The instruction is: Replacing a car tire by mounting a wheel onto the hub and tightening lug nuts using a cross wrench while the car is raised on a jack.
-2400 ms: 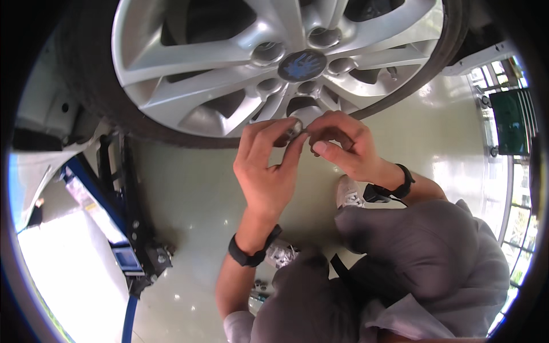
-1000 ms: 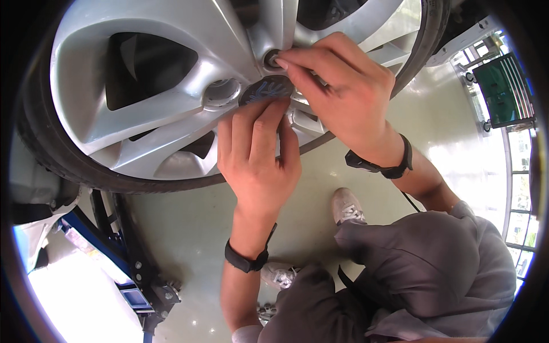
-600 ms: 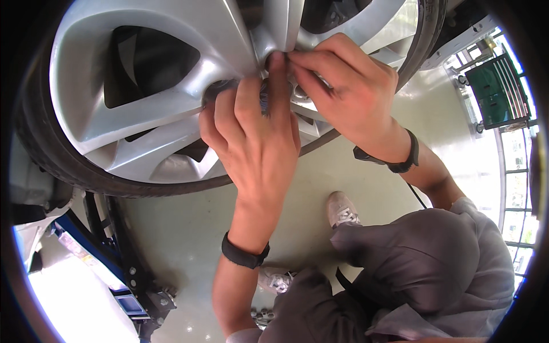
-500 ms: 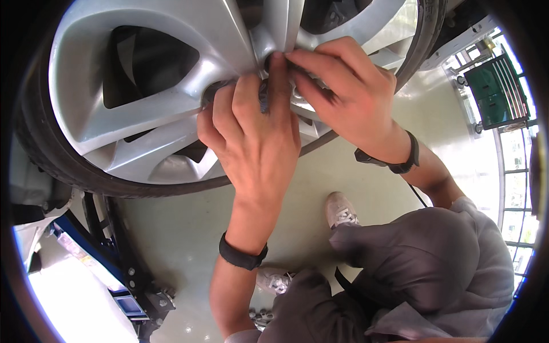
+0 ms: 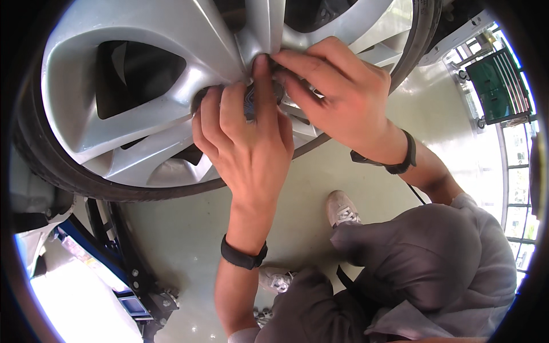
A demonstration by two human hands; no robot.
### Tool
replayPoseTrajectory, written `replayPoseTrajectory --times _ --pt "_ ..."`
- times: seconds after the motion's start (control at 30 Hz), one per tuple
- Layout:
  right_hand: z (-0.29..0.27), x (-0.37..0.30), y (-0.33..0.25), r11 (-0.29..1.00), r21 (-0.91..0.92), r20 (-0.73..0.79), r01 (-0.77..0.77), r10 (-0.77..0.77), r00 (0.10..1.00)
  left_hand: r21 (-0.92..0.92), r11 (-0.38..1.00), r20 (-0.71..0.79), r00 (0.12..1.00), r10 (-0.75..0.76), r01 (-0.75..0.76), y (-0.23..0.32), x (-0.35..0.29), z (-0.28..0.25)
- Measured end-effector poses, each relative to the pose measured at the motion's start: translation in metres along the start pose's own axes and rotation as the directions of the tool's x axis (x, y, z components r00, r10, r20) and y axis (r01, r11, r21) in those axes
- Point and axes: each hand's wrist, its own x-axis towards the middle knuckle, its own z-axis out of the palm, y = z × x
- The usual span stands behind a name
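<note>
A silver alloy wheel (image 5: 143,132) with a black tyre (image 5: 131,194) fills the upper left. My left hand (image 5: 246,137) lies over its hub with fingers stretched and slightly apart. Its index fingertip reaches to a dark lug hole between the spokes. Part of a dark, round centre piece (image 5: 250,106) shows between those fingers. From the right, my right hand (image 5: 346,91) meets the left index fingertip at the same hole. Thumb and fingers of the right are drawn together in a pinch; whatever they hold is hidden.
On the floor by my shoe (image 5: 277,280) sit several small metal pieces (image 5: 263,316). A black and blue stand-like frame (image 5: 128,274) rises at lower left. At the far right is a green drawer cabinet (image 5: 497,88) on castors. My knees are bent close below the wheel.
Both hands and the wheel sit slightly further left in the picture. A little more of the dark centre piece shows between my hands; the fingers stay at the same lug hole.
</note>
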Motion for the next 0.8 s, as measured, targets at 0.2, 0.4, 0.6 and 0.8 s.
replayPoseTrajectory --times 0.2,0.4,0.6,0.8 --pt "0.0033 -0.0014 0.0007 1.0 0.006 0.011 -0.025 0.025 1.0 -0.055 0.998 0.01 1.0 0.012 -0.011 -0.0051 -0.0006 -0.0011" --pt "0.0013 -0.0023 -0.0005 1.0 0.012 0.025 -0.029 0.029 0.999 -0.029 0.999 -0.006 1.0 -0.015 0.015 0.0009 -0.0002 0.0018" --pt "-0.0012 -0.0031 -0.0045 0.999 0.017 0.016 -0.046 0.046 0.999 -0.035 0.999 0.025 1.0 -0.011 0.012 -0.0013 -0.0004 -0.0001" --pt "0.0061 -0.0031 -0.0002 1.0 0.002 -0.026 -0.007 0.007 1.0 0.0 1.0 -0.023 1.0 0.011 -0.011 -0.0016 -0.0042 0.006"
